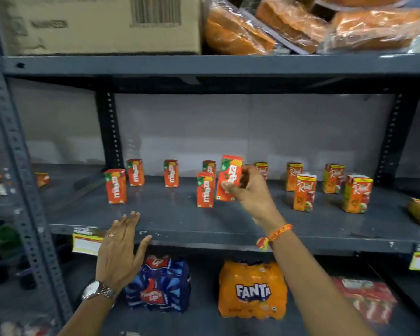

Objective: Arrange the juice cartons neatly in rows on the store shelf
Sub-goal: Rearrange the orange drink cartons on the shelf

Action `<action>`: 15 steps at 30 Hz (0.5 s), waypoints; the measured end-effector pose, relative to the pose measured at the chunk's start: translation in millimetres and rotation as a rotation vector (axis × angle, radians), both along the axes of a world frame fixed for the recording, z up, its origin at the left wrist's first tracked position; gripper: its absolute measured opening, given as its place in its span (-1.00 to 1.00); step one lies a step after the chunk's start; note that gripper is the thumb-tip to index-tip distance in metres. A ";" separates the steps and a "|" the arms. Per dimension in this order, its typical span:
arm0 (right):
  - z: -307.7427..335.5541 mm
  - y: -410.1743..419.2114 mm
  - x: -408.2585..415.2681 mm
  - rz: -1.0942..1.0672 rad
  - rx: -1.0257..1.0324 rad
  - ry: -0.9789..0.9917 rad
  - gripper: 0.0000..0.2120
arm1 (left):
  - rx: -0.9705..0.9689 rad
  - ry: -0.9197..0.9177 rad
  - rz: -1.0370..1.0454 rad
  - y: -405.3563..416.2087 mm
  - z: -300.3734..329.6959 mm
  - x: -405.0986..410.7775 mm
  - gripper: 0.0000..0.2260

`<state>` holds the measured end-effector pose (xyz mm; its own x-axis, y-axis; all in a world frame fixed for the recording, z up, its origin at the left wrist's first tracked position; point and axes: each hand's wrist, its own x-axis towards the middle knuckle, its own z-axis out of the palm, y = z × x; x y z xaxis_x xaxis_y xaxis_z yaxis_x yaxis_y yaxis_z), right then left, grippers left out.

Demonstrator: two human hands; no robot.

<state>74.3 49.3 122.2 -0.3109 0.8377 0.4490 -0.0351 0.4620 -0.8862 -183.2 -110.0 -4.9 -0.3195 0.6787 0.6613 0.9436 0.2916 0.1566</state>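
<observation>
The right hand (249,192) grips one small orange juice carton (229,178), tilted just above the dark grey metal shelf (180,219). Other orange cartons (116,186) stand apart around it. The left hand (120,248) is flat and open at the near edge. A pale wall (228,127) is behind.

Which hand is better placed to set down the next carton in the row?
Right. The right hand already grips a tilted orange carton just above the shelf, beside a standing carton. The left hand is empty, spread open at the shelf's front edge.
</observation>
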 end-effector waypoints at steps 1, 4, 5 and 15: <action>-0.1 -2.3 -18.9 0.011 0.018 -0.052 -0.61 | -0.009 -0.002 -0.003 -2.2 -0.5 -3.6 -0.32; -2.4 -7.1 -72.2 0.032 0.057 -0.167 -0.58 | -0.023 0.001 -0.043 -2.7 -1.0 -6.1 -0.36; -3.6 -7.8 -88.7 0.036 0.070 -0.195 -0.58 | -0.022 -0.007 -0.049 -2.4 -1.7 -6.2 -0.37; -25.4 7.8 -181.7 -0.004 0.026 -0.331 -0.48 | -0.019 -0.017 -0.068 -2.1 -4.4 -12.6 -0.49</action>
